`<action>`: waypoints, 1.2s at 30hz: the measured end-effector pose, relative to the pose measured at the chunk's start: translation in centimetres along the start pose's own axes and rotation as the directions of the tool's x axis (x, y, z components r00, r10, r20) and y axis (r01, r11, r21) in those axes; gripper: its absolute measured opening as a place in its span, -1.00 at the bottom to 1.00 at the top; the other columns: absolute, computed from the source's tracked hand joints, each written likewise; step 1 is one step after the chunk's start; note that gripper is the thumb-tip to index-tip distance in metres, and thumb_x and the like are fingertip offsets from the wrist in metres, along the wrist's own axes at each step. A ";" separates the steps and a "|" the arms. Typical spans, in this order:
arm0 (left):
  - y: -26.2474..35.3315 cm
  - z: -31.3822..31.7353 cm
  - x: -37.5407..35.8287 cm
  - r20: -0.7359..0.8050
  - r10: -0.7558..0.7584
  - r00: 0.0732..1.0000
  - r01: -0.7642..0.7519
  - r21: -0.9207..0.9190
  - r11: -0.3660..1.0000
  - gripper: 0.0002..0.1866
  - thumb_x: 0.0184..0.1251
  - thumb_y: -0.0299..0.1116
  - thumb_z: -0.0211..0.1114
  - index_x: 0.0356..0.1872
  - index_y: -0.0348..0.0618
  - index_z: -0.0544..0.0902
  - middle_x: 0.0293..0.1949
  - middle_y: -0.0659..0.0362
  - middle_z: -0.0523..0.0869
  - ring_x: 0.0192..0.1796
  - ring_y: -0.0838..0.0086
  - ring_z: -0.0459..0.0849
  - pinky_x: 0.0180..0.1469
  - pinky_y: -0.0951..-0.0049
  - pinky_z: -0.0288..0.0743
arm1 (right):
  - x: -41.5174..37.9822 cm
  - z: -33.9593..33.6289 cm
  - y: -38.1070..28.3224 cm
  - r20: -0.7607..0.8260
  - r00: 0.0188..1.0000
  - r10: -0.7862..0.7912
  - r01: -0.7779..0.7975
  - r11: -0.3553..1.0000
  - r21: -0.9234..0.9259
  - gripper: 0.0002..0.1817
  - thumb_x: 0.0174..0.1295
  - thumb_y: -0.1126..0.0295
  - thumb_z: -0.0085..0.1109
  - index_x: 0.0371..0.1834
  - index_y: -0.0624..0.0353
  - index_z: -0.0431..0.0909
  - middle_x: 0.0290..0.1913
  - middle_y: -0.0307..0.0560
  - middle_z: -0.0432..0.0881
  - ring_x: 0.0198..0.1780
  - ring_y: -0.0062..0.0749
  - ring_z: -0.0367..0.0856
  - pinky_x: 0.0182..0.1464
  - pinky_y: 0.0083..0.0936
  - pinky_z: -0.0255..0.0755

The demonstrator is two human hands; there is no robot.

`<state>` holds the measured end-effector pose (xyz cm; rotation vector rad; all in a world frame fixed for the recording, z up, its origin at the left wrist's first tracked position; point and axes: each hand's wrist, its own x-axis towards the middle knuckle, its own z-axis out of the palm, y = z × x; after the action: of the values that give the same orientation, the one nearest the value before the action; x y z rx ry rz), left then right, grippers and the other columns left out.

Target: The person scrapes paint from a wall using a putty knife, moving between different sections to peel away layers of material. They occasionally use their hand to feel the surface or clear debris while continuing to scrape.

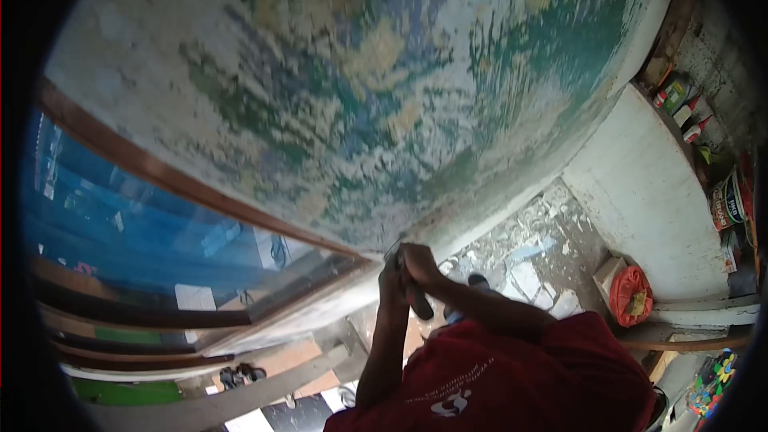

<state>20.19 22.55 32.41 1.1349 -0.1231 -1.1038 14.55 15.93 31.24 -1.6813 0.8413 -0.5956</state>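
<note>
Both my hands are closed together on a scraper (pixel 421 305), whose thick dark handle sticks out below them toward my body. My left hand (pixel 390 282) wraps around it on the left side. Just above and to the right, my right hand (pixel 417 262) grips the same tool. Its working end is mostly hidden by my fingers and lies right at the lower edge of the wall (pixel 376 136), near the corner of the wooden window frame (pixel 320 244). Patches of green, blue and yellowish paint show on the wall, streaked with pale scraped marks.
Paint flakes and broken pieces (pixel 528 276) litter the floor. Left is a window pane (pixel 160 216) with blue behind it. On the right, a white curved panel (pixel 648 184) stands near a red bag (pixel 630 296), bottles (pixel 676 96) and a paint can (pixel 726 202). Shoes (pixel 242 376) lie lower left.
</note>
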 end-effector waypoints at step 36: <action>1.1 2.9 -1.1 0.045 -0.228 0.973 0.232 -0.134 0.963 -0.75 0.45 -0.23 -0.12 -0.33 -0.08 0.47 -0.59 0.41 0.41 -0.59 0.72 0.38 -0.59 0.64 0.29 | -1.0 -3.0 -3.3 0.081 0.908 0.411 -0.383 0.736 0.558 -0.69 0.27 0.28 -0.16 -0.49 0.28 0.44 -0.66 -0.08 0.46 -0.76 -0.48 0.45 -0.74 -0.55 0.30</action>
<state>18.60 21.49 35.11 1.0259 0.0639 -1.3153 12.41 15.37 35.27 -0.9076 0.9152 -0.5171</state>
